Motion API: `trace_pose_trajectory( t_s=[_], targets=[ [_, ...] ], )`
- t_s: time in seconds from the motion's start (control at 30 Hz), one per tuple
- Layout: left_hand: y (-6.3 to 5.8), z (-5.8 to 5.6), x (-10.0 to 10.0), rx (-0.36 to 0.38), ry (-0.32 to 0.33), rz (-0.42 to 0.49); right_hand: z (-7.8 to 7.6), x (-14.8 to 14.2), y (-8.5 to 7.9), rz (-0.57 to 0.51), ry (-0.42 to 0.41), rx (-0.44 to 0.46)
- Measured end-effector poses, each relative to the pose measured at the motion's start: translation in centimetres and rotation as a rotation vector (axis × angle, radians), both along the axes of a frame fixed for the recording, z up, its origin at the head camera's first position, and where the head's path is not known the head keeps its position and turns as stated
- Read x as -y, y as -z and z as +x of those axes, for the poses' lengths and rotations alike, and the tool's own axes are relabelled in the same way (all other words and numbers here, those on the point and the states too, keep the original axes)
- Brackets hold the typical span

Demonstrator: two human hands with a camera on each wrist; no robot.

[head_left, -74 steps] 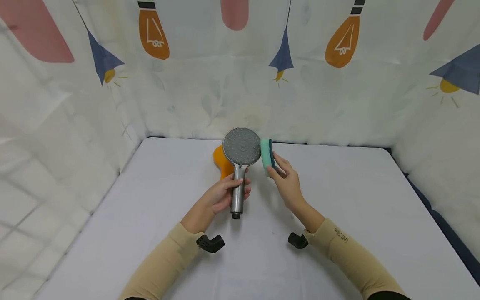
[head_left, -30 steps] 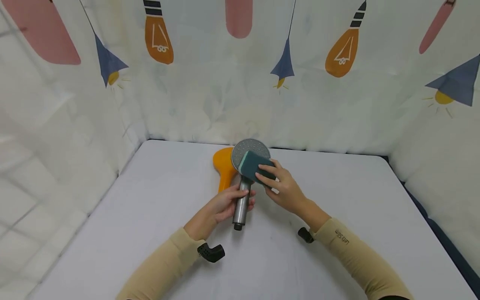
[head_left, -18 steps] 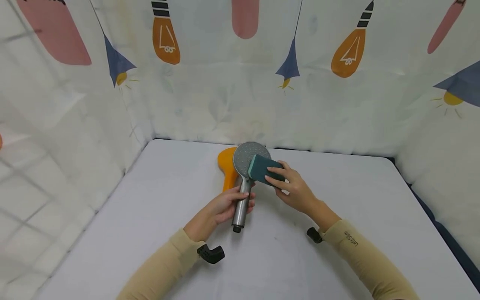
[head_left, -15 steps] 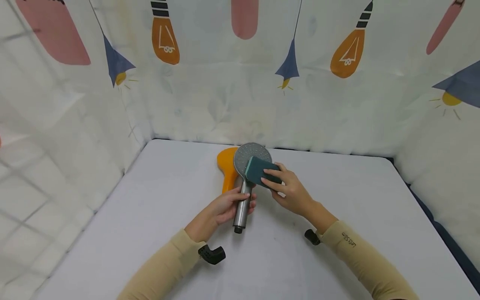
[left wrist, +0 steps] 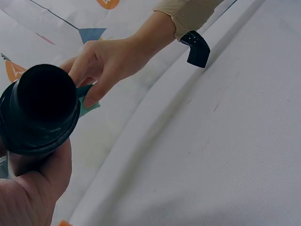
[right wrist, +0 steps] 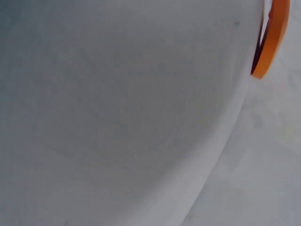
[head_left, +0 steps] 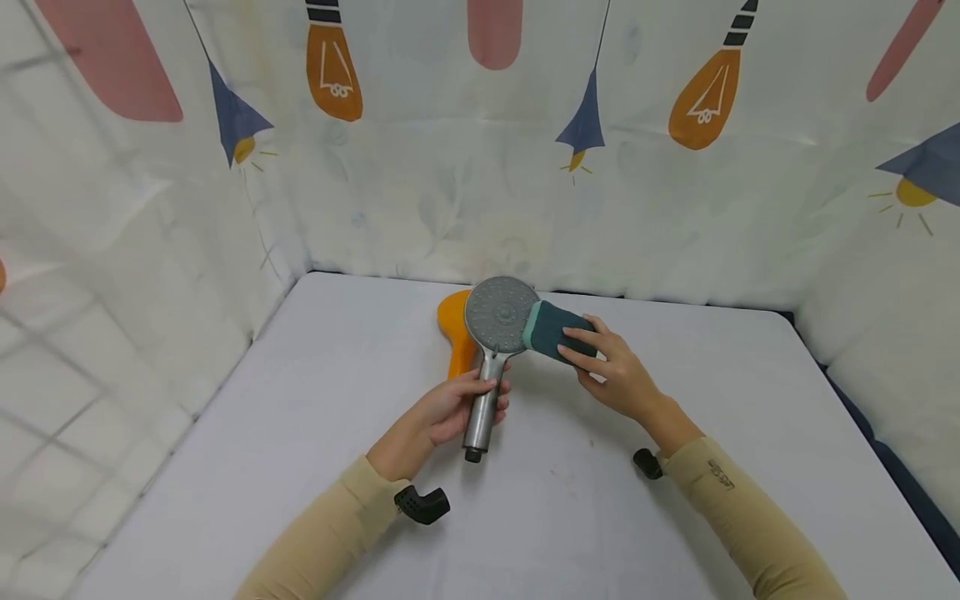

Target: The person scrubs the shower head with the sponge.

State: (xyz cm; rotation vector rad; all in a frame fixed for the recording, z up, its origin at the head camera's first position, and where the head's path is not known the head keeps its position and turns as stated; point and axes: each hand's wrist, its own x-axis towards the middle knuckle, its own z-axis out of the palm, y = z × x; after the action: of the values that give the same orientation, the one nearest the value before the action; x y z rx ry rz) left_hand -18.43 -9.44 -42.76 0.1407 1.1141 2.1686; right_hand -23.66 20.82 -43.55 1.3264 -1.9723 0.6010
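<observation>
My left hand (head_left: pixel 453 408) grips the handle of a silver shower head (head_left: pixel 501 315), its round grey nozzle face turned up toward the head camera. At the right rim of that face is a sponge (head_left: pixel 562 329), dark teal with a light green layer, pinched by my right hand (head_left: pixel 622 379). Whether the sponge touches the rim, I cannot tell. In the left wrist view the dark end of the shower handle (left wrist: pixel 44 106) looms close, hiding most of the sponge (left wrist: pixel 88 107). The right wrist view shows neither hand.
Behind the shower head, to its left, lies an orange paddle-shaped thing (head_left: pixel 452 321) with a handle, partly covered. Everything is over a white-covered table (head_left: pixel 360 333). A printed white curtain (head_left: pixel 465 208) stands along the back and sides.
The sponge first stood at the shower head's right side, then lay across its nozzle face. Over the last half second my right hand has drawn it rightward to the rim. Left hand keeps its grip.
</observation>
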Motion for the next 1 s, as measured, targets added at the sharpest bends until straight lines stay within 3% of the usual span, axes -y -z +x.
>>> trace_pose_trajectory(
  t_s=[0.17,0.37,0.47,0.7,1.0],
  targets=[
    [-0.4,-0.2,-0.1,-0.031,-0.022,-0.063,0.1,-0.2,0.0,-0.035,0.023,0.009],
    [-0.4,-0.7,-0.6,-0.189,-0.047,-0.27,0.1,0.2,0.1,-0.055,0.043,0.026],
    [-0.3,-1.0,-1.0,-0.232,-0.049,-0.318,0.1,0.5,-0.1,-0.066,0.049,0.027],
    [-0.4,-1.5,-2.1,-0.257,-0.107,-0.306,-0.1,1.2,-0.9,-0.056,0.055,0.034],
    [-0.4,-2.5,-3.5,-0.264,-0.302,-0.279,1.3,1.7,-1.8,-0.125,0.061,0.086]
  ],
)
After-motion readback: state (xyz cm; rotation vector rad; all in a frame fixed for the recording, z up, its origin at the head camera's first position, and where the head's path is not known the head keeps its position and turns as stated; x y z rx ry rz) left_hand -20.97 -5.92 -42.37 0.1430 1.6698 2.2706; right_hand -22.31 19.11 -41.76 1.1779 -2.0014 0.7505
